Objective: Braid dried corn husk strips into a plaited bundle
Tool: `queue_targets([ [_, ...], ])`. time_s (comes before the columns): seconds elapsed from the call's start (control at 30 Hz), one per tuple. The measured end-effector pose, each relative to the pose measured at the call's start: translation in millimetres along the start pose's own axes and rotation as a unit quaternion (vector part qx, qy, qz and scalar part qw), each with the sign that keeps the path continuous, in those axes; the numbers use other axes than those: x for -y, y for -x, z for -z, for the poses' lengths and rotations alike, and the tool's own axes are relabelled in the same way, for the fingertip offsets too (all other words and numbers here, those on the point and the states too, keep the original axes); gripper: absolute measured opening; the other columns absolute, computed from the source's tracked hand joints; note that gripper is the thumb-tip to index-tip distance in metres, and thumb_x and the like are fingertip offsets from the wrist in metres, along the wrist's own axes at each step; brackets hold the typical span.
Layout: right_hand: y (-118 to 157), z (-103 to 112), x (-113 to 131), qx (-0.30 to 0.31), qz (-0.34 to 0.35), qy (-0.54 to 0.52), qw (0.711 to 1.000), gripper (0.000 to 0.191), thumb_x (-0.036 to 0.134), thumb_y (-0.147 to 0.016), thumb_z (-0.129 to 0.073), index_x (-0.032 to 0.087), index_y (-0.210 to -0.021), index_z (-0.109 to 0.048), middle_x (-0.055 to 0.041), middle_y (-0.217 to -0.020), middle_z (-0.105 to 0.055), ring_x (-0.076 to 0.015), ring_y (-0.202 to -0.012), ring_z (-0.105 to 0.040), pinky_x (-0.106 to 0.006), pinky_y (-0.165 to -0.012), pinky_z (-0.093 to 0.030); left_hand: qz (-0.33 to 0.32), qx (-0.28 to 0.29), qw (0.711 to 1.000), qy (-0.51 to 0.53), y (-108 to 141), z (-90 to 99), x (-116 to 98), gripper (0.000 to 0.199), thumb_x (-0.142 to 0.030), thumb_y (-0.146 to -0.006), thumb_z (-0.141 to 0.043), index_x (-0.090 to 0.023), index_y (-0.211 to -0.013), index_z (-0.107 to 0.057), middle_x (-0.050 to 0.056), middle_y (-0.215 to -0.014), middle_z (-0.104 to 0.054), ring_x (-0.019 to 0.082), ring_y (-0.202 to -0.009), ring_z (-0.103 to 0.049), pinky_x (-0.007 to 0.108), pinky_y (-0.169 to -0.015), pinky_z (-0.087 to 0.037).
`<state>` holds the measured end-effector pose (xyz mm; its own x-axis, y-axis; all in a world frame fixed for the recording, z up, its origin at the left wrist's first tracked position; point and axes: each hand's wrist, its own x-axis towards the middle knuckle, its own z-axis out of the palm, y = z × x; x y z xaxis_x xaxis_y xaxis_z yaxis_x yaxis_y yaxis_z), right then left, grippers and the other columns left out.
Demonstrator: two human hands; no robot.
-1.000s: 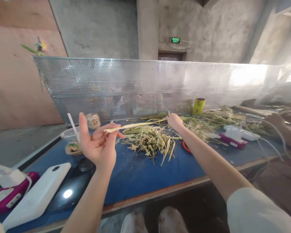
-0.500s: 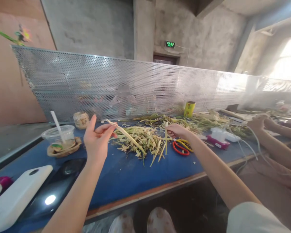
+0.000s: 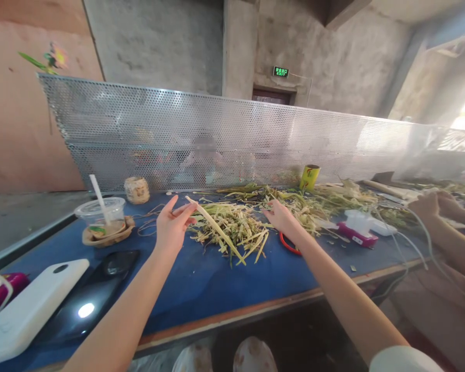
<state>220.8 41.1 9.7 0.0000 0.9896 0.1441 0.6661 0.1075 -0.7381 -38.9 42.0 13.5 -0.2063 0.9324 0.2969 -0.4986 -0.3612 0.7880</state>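
Observation:
My left hand (image 3: pixel 172 227) pinches the upper end of a long pale-green plant strip (image 3: pixel 220 228), which slants down to the right over the pile. Beneath it, a heap of short dried plant strips (image 3: pixel 234 219) lies on the blue tabletop (image 3: pixel 201 294). My right hand (image 3: pixel 282 216) hovers at the heap's right edge, its fingers a little apart and no strip visible in them. Partly hidden under my right wrist is a red-handled tool (image 3: pixel 289 245).
At left are a lidded plastic cup with a straw (image 3: pixel 101 212), a woven jar (image 3: pixel 137 190), a black phone (image 3: pixel 96 289) and a white power bank (image 3: pixel 39 305). A yellow can (image 3: pixel 309 178) and a magenta-and-white device (image 3: pixel 358 233) stand right. A perforated metal screen (image 3: pixel 178 134) runs behind; a co-worker's hands (image 3: pixel 430 204) are far right.
The short strip in my right hand is gone from its fingers, and that hand has loosened beside the heap. My left hand still holds its strip. The view has shifted slightly.

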Motion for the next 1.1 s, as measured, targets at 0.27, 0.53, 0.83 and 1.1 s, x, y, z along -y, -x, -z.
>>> queue_targets([
  [0.27,31.6,-43.7,59.0,0.248,0.171,0.022,0.953,0.019,0.031,-0.077,-0.052,0.015,-0.073,-0.061,0.0008,-0.06,-0.061,-0.0085,-0.05,-0.05,-0.018,-0.047,-0.035,-0.011,0.003,0.999,-0.038,2.2,0.5,3.5,0.07,-0.012,-0.057,-0.074,-0.011,-0.121,-0.045,0.004,-0.068,-0.069,0.013,-0.055,-0.064,0.019,-0.043,-0.047],
  [0.53,-22.3,-16.5,48.4,0.04,0.192,0.194,0.961,0.025,0.027,-0.084,-0.045,0.014,-0.087,-0.066,-0.0032,-0.069,-0.063,-0.0128,-0.063,-0.055,-0.021,-0.057,-0.037,-0.051,-0.01,0.984,-0.168,-5.5,8.2,6.1,0.053,-0.039,-0.084,-0.041,-0.012,-0.129,-0.033,0.001,-0.057,-0.064,0.019,-0.07,-0.067,0.028,-0.058,-0.051],
  [0.83,-92.6,-12.8,31.6,0.007,0.19,0.278,0.942,0.034,0.019,-0.084,-0.043,0.013,-0.115,-0.054,-0.0154,-0.11,-0.057,-0.0228,-0.094,-0.057,-0.029,-0.075,-0.042,-0.048,0.143,0.915,-0.375,6.7,7.7,15.6,0.039,-0.041,-0.076,-0.054,-0.014,-0.105,-0.056,-0.002,-0.047,-0.06,0.019,-0.057,-0.062,0.029,-0.065,-0.046],
  [1.1,-18.8,28.0,-62.9,0.136,0.261,0.286,0.912,0.041,0.0,-0.064,-0.049,0.018,-0.099,-0.062,-0.0046,-0.101,-0.064,-0.0185,-0.097,-0.053,-0.031,-0.089,-0.037,-0.121,0.281,0.744,-0.595,13.1,0.1,27.7,0.04,-0.038,-0.085,-0.038,-0.019,-0.119,-0.045,-0.001,-0.067,-0.067,0.017,-0.065,-0.063,0.025,-0.062,-0.045],
])
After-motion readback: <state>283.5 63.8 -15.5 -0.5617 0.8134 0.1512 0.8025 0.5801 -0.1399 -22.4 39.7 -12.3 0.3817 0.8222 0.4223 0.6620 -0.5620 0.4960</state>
